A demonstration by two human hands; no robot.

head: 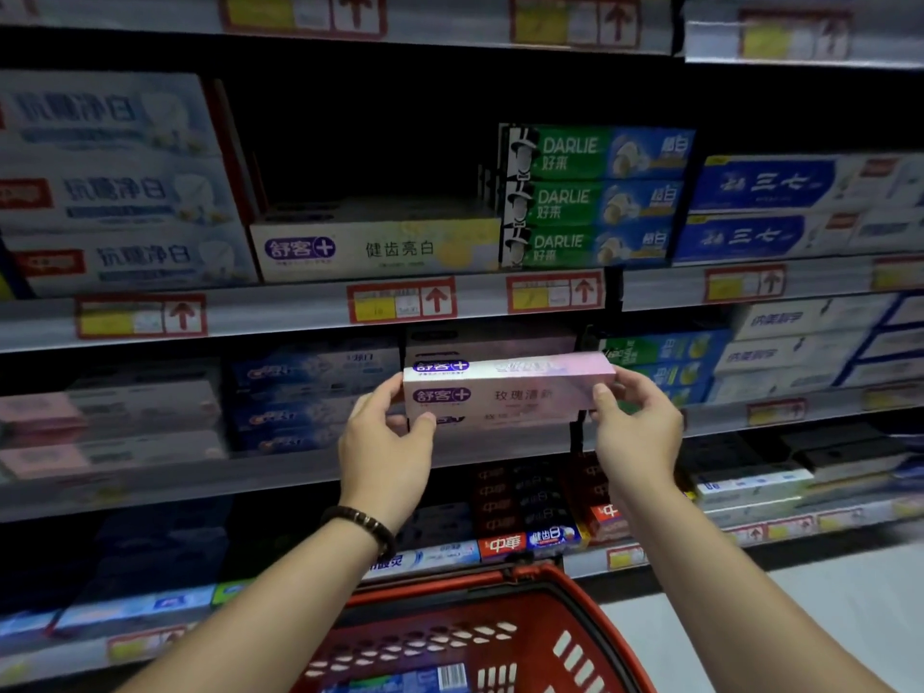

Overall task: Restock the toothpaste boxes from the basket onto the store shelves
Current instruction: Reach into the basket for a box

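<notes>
Here, a pale pink-and-white toothpaste box [505, 390], level, purple logo leftward.

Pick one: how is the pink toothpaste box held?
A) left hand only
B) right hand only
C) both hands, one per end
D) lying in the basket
C: the left hand grips one end of the pink toothpaste box and the right hand grips the other.

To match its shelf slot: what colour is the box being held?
Pale pink box with a purple logo; head view.
</notes>
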